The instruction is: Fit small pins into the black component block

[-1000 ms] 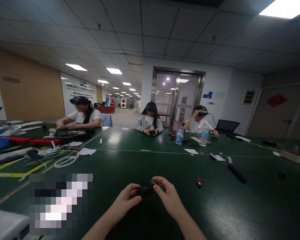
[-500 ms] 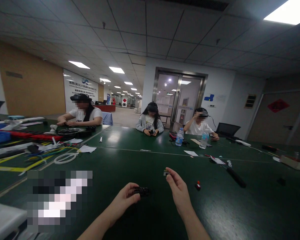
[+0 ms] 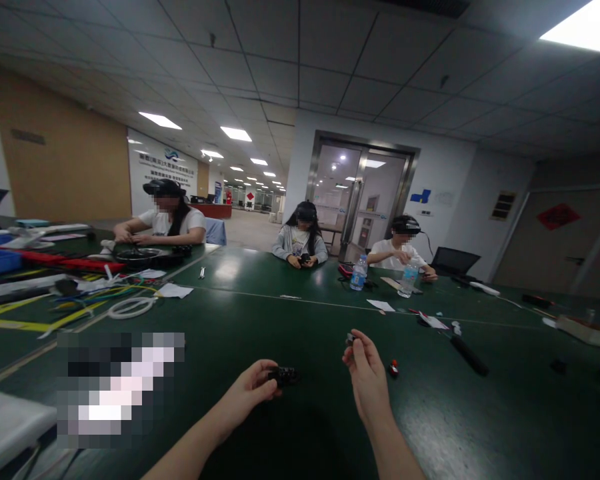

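In my left hand (image 3: pixel 257 385) is a small black block-shaped part (image 3: pixel 285 375), gripped between thumb and fingers above the green table (image 3: pixel 230 320). Its exact kind is too small to make out. Apart from it, to the right, my right hand (image 3: pixel 367 370) pinches a tiny grey piece (image 3: pixel 350 339) between thumb and fingertips; the fingers cover most of it. Just right of that hand, a small red and black item (image 3: pixel 393 368) lies on the table.
Farther right lies a black rod-like handle (image 3: pixel 469 355). Two water bottles (image 3: pixel 359 273) stand across the table, where several people sit. A coil of white tubing (image 3: pixel 131 307), cables and a small wrench (image 3: pixel 201 273) lie to the left. An open box (image 3: pixel 590 331) is at far right.
My right hand has shifted a little to the right and turned, its fingers now more curled around the grey piece. My left hand keeps the black part in nearly the same place.
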Available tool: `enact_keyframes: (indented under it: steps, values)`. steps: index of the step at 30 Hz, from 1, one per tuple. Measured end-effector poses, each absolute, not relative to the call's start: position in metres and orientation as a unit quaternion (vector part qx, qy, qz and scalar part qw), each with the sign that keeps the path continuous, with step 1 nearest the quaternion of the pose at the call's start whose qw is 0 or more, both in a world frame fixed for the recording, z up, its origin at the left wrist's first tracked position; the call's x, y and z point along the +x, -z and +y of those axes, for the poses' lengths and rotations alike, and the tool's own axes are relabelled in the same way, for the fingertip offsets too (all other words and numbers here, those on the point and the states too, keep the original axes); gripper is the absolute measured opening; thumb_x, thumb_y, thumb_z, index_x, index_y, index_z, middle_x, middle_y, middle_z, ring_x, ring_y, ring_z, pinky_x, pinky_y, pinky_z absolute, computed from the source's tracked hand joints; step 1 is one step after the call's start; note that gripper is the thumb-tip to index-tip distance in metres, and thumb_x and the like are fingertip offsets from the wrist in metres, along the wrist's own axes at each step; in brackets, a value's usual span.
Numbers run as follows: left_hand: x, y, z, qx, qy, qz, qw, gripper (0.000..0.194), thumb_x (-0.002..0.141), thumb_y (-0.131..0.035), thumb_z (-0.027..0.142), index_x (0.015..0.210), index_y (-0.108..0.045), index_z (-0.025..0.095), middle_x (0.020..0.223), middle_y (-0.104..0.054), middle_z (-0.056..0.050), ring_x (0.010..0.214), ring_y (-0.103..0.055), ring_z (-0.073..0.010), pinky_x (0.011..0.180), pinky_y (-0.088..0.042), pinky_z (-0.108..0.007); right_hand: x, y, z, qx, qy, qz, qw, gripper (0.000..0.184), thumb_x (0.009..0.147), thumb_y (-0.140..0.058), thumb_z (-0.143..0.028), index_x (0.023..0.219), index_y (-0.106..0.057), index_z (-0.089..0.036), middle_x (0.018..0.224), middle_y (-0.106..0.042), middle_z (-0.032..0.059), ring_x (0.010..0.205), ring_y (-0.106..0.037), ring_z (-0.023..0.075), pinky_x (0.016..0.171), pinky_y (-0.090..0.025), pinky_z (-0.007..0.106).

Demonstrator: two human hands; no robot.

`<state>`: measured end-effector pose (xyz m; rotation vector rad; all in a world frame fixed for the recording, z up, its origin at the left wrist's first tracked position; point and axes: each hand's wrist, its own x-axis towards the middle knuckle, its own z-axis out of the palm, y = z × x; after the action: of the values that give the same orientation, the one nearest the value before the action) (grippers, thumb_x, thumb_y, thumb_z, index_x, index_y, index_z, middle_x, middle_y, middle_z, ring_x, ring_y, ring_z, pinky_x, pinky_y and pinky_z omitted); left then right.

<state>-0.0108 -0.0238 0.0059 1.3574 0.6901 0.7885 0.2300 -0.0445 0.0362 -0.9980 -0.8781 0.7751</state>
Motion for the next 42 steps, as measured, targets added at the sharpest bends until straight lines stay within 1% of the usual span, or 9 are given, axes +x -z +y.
enact_keyframes:
  steps: [4, 7, 10, 20, 27, 31, 37, 42]
  values:
    - [-0.0102, -0.0065, -0.0235, 0.597, -0.351, 0.315, 0.649, 0.041, 0.075, -0.062, 0.042, 0.107, -0.05, 0.02, 0.107, -0.06, -0.007, 0.095, -0.057, -0.0234, 0.083, -0.04, -0.035, 0.231, -0.0354, -0.0433, -0.429, -0.364, -0.383, 0.733, 0.035, 0.072, -0.058, -0.05, 0.097, -0.054, -0.026, 0.078, -0.054, -0.0015, 0.066, -0.052, 0.0125, 0.062, -0.046, 0.027]
    - [-0.0095, -0.0071, -0.0239, 0.6, -0.35, 0.311, 0.648, 0.042, 0.074, -0.062, 0.042, 0.108, -0.05, 0.02, 0.107, -0.06, -0.007, 0.095, -0.056, -0.0235, 0.083, -0.04, -0.036, 0.2314, -0.0352, -0.0428, -0.426, -0.367, -0.381, 0.734, 0.034, 0.073, -0.056, -0.051, 0.097, -0.053, -0.026, 0.071, -0.052, -0.003, 0.06, -0.05, 0.0116, 0.057, -0.045, 0.026]
    - [-0.0096, -0.0079, -0.0248, 0.601, -0.345, 0.314, 0.65, 0.042, 0.075, -0.062, 0.041, 0.109, -0.05, 0.02, 0.109, -0.059, -0.007, 0.096, -0.056, -0.0237, 0.084, -0.039, -0.036, 0.2313, -0.037, -0.0439, -0.426, -0.372, -0.38, 0.732, 0.034, 0.074, -0.055, -0.05, 0.097, -0.053, -0.026, 0.07, -0.052, -0.0032, 0.058, -0.049, 0.0115, 0.055, -0.044, 0.026]
    - [-0.0113, -0.0049, -0.0212, 0.619, -0.323, 0.305, 0.648, 0.046, 0.076, -0.061, 0.043, 0.112, -0.046, 0.019, 0.115, -0.056, -0.008, 0.101, -0.055, -0.0241, 0.087, -0.038, -0.036, 0.2303, -0.0387, -0.0474, -0.402, -0.404, -0.334, 0.751, 0.035, 0.07, -0.06, -0.047, 0.098, -0.055, -0.027, 0.077, -0.058, -0.0023, 0.06, -0.05, 0.0116, 0.054, -0.042, 0.025]
    - [-0.0088, -0.0036, -0.0205, 0.612, -0.331, 0.289, 0.658, 0.047, 0.073, -0.066, 0.038, 0.111, -0.045, 0.019, 0.112, -0.059, -0.009, 0.099, -0.056, -0.0239, 0.086, -0.038, -0.036, 0.2311, -0.0365, -0.0453, -0.404, -0.414, -0.327, 0.748, 0.034, 0.069, -0.062, -0.043, 0.099, -0.055, -0.029, 0.079, -0.06, -0.002, 0.061, -0.052, 0.0121, 0.054, -0.043, 0.025]
    - [-0.0098, -0.0029, -0.0201, 0.614, -0.331, 0.283, 0.658, 0.045, 0.074, -0.065, 0.033, 0.112, -0.045, 0.018, 0.109, -0.06, -0.008, 0.099, -0.056, -0.0234, 0.087, -0.038, -0.036, 0.2309, -0.0359, -0.0454, -0.408, -0.418, -0.327, 0.743, 0.032, 0.069, -0.061, -0.042, 0.097, -0.056, -0.028, 0.079, -0.061, -0.0015, 0.061, -0.053, 0.0126, 0.055, -0.043, 0.026]
    - [-0.0109, -0.0045, -0.0213, 0.613, -0.33, 0.28, 0.661, 0.043, 0.075, -0.064, 0.031, 0.111, -0.046, 0.017, 0.108, -0.061, -0.008, 0.098, -0.057, -0.0227, 0.088, -0.038, -0.037, 0.2279, -0.0384, -0.0467, -0.405, -0.427, -0.323, 0.741, 0.034, 0.069, -0.062, -0.045, 0.097, -0.058, -0.026, 0.079, -0.061, -0.0006, 0.064, -0.054, 0.0129, 0.057, -0.045, 0.026]
    - [-0.0103, -0.0042, -0.0203, 0.61, -0.333, 0.277, 0.664, 0.044, 0.074, -0.065, 0.032, 0.11, -0.047, 0.018, 0.108, -0.061, -0.008, 0.097, -0.057, -0.0232, 0.087, -0.038, -0.037, 0.2248, -0.0417, -0.047, -0.405, -0.422, -0.314, 0.748, 0.037, 0.063, -0.068, -0.048, 0.091, -0.06, -0.024, 0.073, -0.062, -0.0013, 0.061, -0.052, 0.011, 0.054, -0.044, 0.023]
